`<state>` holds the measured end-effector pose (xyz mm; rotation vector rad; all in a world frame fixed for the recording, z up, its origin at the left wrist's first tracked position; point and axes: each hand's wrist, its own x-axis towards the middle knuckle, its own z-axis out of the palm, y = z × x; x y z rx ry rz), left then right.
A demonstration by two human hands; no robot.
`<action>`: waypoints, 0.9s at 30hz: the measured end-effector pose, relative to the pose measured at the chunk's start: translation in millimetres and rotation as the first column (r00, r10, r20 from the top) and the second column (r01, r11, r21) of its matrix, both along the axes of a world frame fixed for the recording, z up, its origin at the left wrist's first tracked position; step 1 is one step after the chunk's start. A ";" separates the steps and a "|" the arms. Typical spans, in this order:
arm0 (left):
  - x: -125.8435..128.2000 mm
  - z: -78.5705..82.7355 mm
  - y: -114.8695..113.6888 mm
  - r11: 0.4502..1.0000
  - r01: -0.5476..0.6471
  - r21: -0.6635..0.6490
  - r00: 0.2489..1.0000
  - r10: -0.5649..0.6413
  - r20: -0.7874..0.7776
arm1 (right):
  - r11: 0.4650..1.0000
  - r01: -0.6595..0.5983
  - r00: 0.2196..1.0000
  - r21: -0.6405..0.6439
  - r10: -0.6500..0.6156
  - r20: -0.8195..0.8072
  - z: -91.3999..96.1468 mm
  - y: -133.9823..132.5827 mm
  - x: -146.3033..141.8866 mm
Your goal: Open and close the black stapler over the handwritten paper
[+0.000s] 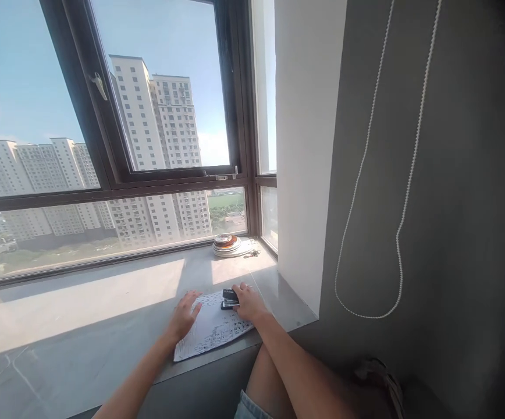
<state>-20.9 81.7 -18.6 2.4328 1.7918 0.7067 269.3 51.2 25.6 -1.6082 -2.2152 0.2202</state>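
A black stapler (230, 298) is in the grip of my right hand (248, 302), its fingers wrapped round the back end. It sits over the upper right part of a stack of white paper sheets (204, 334) covered in handwriting. My left hand (185, 315) rests at the left edge of the sheets, fingers stretched out and apart, with nothing in it. The sheets lie on the pale windowsill (148, 326), close to its front edge. Part of the stapler is hidden behind my right fingers.
Stacked round plates or coasters (226, 245) stand in the sill's far corner, with a small unclear item (251, 254) beside them. A dark-framed window (178, 186) runs along the back. On the right, a white beaded blind cord (368, 317) hangs before the grey wall.
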 end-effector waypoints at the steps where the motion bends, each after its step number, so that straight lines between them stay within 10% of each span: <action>1: 10.2 -3.3 -0.2 0.999 0.008 -0.031 0.999 -0.009 -0.032 | 1.000 0.004 1.000 -0.007 -0.004 0.012 0.7 -1.4 -1.1; 27: 24.9 -0.1 -9.9 0.966 -0.068 -0.248 0.970 0.006 -0.242 | 0.987 0.162 0.967 -0.006 -0.160 -0.198 -21.4 -1.8 -8.8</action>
